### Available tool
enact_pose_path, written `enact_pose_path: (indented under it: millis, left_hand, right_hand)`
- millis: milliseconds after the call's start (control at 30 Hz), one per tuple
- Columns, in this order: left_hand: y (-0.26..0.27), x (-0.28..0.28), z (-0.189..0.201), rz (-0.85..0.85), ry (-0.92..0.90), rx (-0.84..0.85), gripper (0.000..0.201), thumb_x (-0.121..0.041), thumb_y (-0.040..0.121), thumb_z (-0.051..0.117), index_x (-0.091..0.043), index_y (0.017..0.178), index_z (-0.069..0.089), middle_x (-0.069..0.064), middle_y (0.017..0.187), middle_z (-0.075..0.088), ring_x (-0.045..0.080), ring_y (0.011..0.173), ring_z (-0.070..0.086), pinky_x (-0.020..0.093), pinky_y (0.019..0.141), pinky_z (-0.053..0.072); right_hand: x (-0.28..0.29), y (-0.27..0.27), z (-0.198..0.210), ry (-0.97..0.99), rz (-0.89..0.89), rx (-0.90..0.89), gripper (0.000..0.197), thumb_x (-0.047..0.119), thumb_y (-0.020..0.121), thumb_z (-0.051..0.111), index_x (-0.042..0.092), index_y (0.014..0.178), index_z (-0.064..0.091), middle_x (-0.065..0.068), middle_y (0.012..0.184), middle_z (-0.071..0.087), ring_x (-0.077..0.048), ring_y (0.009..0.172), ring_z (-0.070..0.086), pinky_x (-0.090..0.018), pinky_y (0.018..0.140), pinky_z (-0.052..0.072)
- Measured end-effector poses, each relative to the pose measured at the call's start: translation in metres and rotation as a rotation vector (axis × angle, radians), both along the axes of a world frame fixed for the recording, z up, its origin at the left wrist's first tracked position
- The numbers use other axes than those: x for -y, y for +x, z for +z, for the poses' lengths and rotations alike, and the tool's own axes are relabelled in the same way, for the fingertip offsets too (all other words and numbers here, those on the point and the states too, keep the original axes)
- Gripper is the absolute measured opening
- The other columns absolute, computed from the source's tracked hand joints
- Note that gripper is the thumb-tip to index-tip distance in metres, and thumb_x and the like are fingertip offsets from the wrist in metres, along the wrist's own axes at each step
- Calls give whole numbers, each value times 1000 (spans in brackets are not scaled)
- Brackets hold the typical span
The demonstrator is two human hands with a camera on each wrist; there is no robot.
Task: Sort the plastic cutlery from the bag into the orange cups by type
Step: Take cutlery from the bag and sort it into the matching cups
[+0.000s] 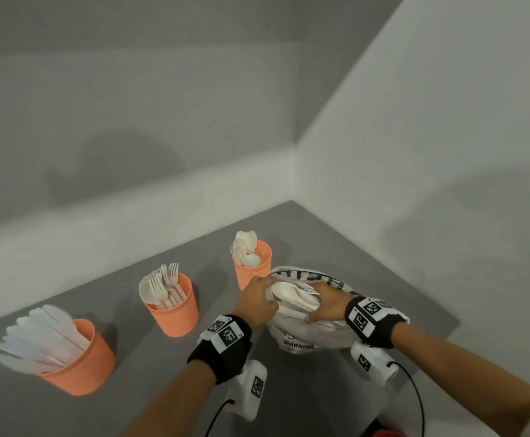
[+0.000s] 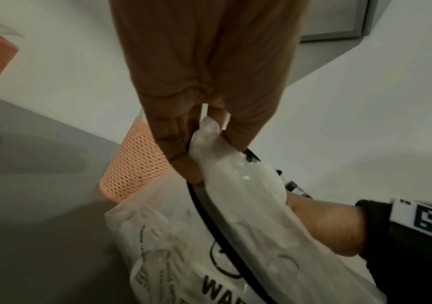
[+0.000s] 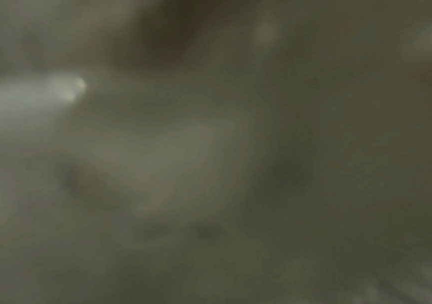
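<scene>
A thin white plastic bag (image 1: 308, 337) printed with "WARNING" lies on the grey table, near the right. My left hand (image 1: 267, 294) pinches the bag's open rim (image 2: 207, 131) between thumb and fingers and holds it up. My right hand (image 1: 323, 302) reaches into the bag's mouth, its fingers curled round a bunch of white plastic cutlery (image 1: 290, 294) that looks like spoons. Three orange cups stand on the table: knives (image 1: 77, 361) at the left, forks (image 1: 175, 310) in the middle, spoons (image 1: 252, 269) just behind my left hand. The right wrist view is dark and blurred.
White walls close the table's far and right sides, and they meet in a corner behind the spoon cup. The spoon cup (image 2: 136, 164) touches the bag's left side. Bare grey tabletop (image 1: 150, 373) lies between the cups and my forearms.
</scene>
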State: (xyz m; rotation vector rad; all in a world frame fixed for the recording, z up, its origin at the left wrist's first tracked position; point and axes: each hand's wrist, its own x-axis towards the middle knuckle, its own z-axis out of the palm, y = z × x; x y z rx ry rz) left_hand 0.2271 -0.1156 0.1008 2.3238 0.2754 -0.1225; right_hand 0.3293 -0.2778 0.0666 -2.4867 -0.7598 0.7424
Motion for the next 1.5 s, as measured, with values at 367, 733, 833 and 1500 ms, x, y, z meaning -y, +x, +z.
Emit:
enact_pose_path:
  millis: [367,733,833,1500]
  left_hand:
    - [6,6,-10,58,-322,-42,49,-3,85,53,-15,132,45,8,127,47,28,117,48,46,100,44]
    - [-13,-27,4,522,-758,261,18,-9,96,41,-7,93,58,6,83,58,14,72,54,15,56,50]
    - [-24,-35,5,656,-1010,225,22,-15,97,38,-8,91,57,7,81,58,16,72,54,23,64,48]
    - [-62,-61,13,1055,-1631,241,36,-28,97,38,-6,74,55,8,46,59,18,34,57,21,36,49]
  right_hand:
    - [11,-9,30,304,-133,-34,46,6,81,66,10,123,50,-3,102,58,-17,91,55,-23,76,42]
    - [-48,-11,90,814,-318,-331,26,-1,87,53,11,64,49,8,42,52,-3,40,50,-19,48,42]
    - [-81,-14,94,941,-363,-444,28,2,86,54,10,60,50,-1,50,52,-10,45,50,-25,54,43]
    - [-204,-94,80,1190,-420,-410,33,-2,79,64,9,108,56,-6,85,64,-13,66,61,-14,53,52]
